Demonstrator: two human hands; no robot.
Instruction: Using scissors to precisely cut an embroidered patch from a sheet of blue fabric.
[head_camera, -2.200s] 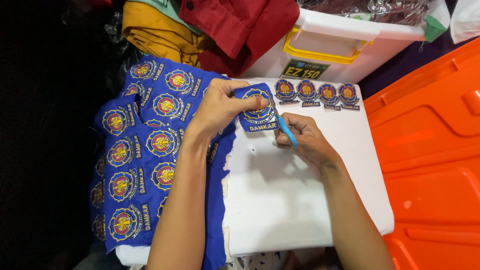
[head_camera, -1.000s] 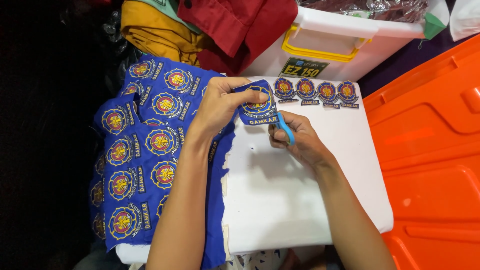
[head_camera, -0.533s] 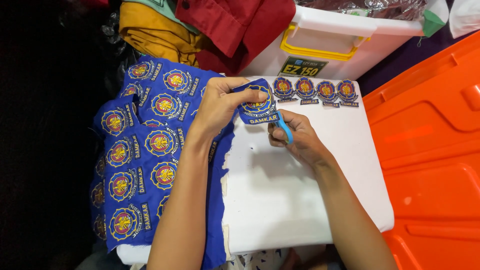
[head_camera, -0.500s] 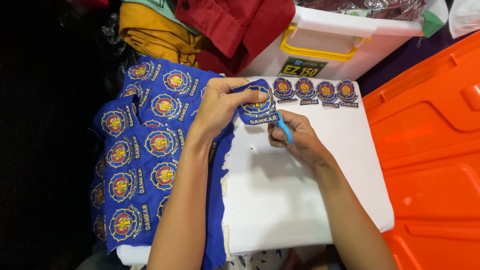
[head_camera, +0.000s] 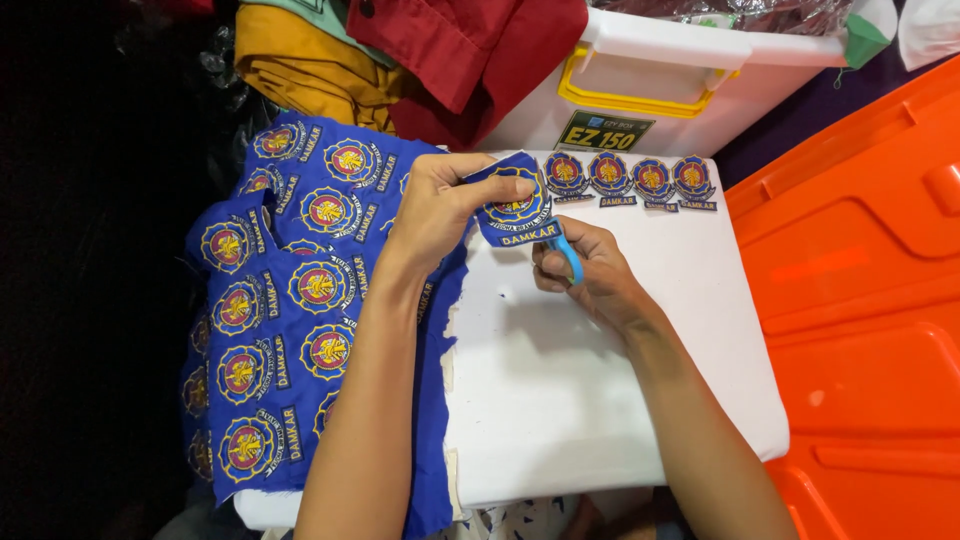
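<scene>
View from my head camera, looking down. My left hand (head_camera: 440, 205) is closed in a pinch on one round blue embroidered patch with a gold-and-red emblem (head_camera: 515, 205), held up at the edge of the large blue cloth sheet of uncut emblems (head_camera: 290, 300). My right hand (head_camera: 585, 270) is closed around a small pair of blue-handled scissors (head_camera: 568, 255), whose blades are hidden under the patch; I cannot tell whether they are parted or shut. The two hands sit close together, nearly touching at the patch.

The sheet drapes over the left part of the white foam-like counter (head_camera: 590, 400) and hangs off its near-left edge. A row of four cut-out round patches (head_camera: 630, 180) lies along the counter's far edge, just in front of a white plastic storage box with a yellow latch (head_camera: 660, 85). Folded mustard-yellow and red garments (head_camera: 400, 60) lie behind the sheet; an orange moulded plastic lid (head_camera: 860, 300) lies to the right.

Risks, as I judge them: since the blades are out of my sight beneath the patch, a cut could stray into the embroidered border or the lettered strip below the emblem. My left fingertips (head_camera: 500, 185) grip near the cutting line and could be nicked. The hanging weight of the sheet could tug the cloth and skew the cut.
</scene>
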